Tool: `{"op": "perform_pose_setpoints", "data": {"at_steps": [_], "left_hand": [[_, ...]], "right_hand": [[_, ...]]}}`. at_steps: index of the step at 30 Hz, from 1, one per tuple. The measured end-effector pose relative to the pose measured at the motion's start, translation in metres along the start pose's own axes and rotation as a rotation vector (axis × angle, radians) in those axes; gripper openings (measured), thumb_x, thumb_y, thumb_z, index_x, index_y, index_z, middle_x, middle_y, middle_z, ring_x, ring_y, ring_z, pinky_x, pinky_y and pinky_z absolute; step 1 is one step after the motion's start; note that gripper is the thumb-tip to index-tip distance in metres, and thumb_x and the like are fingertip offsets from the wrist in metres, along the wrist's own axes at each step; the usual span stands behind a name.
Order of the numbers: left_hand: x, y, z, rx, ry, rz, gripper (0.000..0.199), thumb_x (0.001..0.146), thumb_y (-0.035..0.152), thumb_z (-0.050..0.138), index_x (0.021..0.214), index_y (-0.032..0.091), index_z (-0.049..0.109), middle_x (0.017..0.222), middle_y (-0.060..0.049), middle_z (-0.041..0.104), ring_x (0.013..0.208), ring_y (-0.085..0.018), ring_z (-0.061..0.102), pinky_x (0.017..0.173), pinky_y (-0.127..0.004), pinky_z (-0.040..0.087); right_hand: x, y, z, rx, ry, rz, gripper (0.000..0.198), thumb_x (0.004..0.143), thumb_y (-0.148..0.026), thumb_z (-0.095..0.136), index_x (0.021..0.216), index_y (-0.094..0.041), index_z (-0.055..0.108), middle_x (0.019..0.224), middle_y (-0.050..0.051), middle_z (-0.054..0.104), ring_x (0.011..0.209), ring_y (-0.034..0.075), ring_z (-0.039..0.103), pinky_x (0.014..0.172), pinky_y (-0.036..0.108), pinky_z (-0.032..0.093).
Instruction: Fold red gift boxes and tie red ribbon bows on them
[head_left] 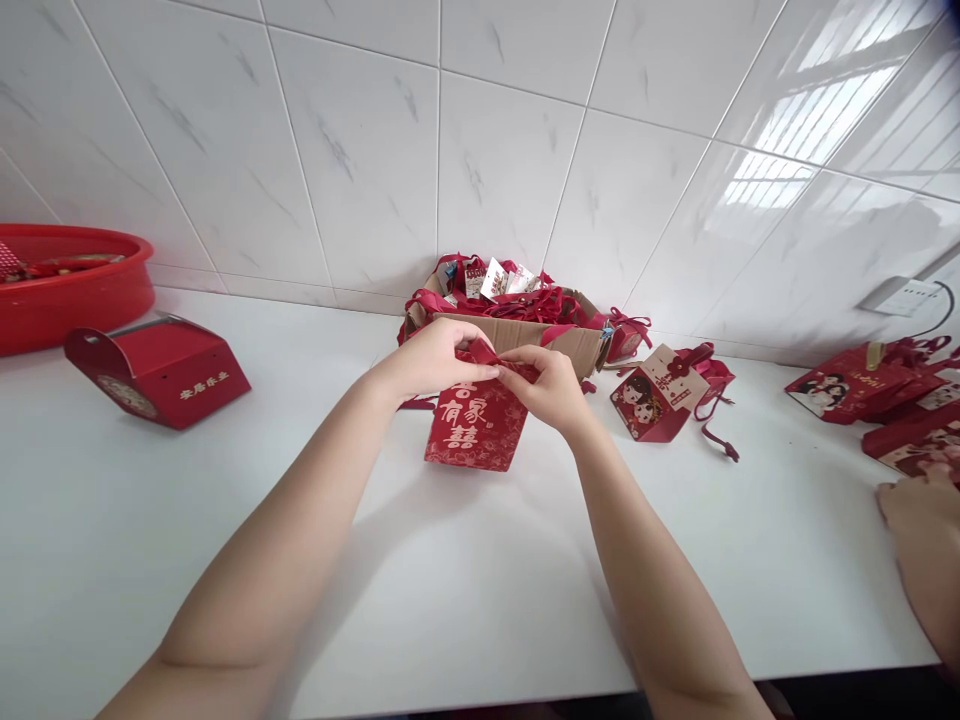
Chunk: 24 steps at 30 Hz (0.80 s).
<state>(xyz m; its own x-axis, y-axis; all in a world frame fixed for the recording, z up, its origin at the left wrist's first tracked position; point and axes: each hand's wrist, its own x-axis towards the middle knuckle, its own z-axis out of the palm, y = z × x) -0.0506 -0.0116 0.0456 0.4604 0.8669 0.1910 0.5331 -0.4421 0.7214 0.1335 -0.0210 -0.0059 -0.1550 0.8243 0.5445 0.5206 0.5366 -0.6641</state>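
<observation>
In the head view a red gift box [480, 430] with pale lettering is in front of me, tilted, its upper part hidden by my fingers. Pinched at its top is a red ribbon [482, 351]. My left hand [439, 352] is closed on the ribbon from the left, thumb and fingers together. From the right, my right hand [551, 385] also grips the ribbon, fingertips touching those of the left. Just behind the hands stands a cardboard box [517, 338] holding red ribbons [551, 302] and several printed tags [495, 280].
A folded red box [176, 375] rests at the left, near a red basin [82, 300]. Right of the carton is a ribboned box with cartoon figures [645, 400]. Several red boxes [847, 380] and another person's hand [922, 510] are at the far right. A tiled wall [360, 150] closes the back.
</observation>
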Motion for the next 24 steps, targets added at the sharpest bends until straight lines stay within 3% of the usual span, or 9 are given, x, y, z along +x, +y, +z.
{"op": "perform_pose_setpoints", "data": {"at_steps": [7, 13, 24], "left_hand": [[0.01, -0.009, 0.013, 0.049, 0.007, -0.046, 0.015, 0.077, 0.03, 0.061, 0.085, 0.019, 0.068, 0.081, -0.004, 0.069, 0.071, -0.018, 0.061, 0.058, -0.028, 0.044], [0.019, -0.02, 0.023, -0.076, 0.078, -0.003, 0.017, 0.076, 0.034, 0.064, 0.078, 0.017, 0.065, 0.078, -0.004, 0.067, 0.071, -0.017, 0.06, 0.062, -0.028, 0.043], [0.021, -0.026, 0.023, -0.186, 0.037, -0.005, 0.017, 0.073, 0.034, 0.067, 0.076, 0.018, 0.063, 0.079, -0.003, 0.066, 0.074, -0.017, 0.06, 0.064, -0.028, 0.044]], "right_hand": [[0.001, 0.013, 0.006, -0.049, -0.014, 0.008, 0.015, 0.08, -0.031, 0.065, 0.085, -0.02, 0.073, 0.088, 0.005, 0.073, 0.079, 0.019, 0.068, 0.072, 0.032, 0.054], [0.002, 0.019, 0.009, -0.027, 0.022, 0.049, 0.015, 0.081, -0.028, 0.063, 0.088, -0.019, 0.073, 0.091, 0.006, 0.074, 0.082, 0.02, 0.068, 0.074, 0.033, 0.054], [0.003, 0.021, 0.011, 0.017, 0.03, 0.096, 0.015, 0.08, -0.03, 0.064, 0.088, -0.02, 0.071, 0.089, 0.005, 0.073, 0.082, 0.02, 0.068, 0.074, 0.034, 0.054]]}}
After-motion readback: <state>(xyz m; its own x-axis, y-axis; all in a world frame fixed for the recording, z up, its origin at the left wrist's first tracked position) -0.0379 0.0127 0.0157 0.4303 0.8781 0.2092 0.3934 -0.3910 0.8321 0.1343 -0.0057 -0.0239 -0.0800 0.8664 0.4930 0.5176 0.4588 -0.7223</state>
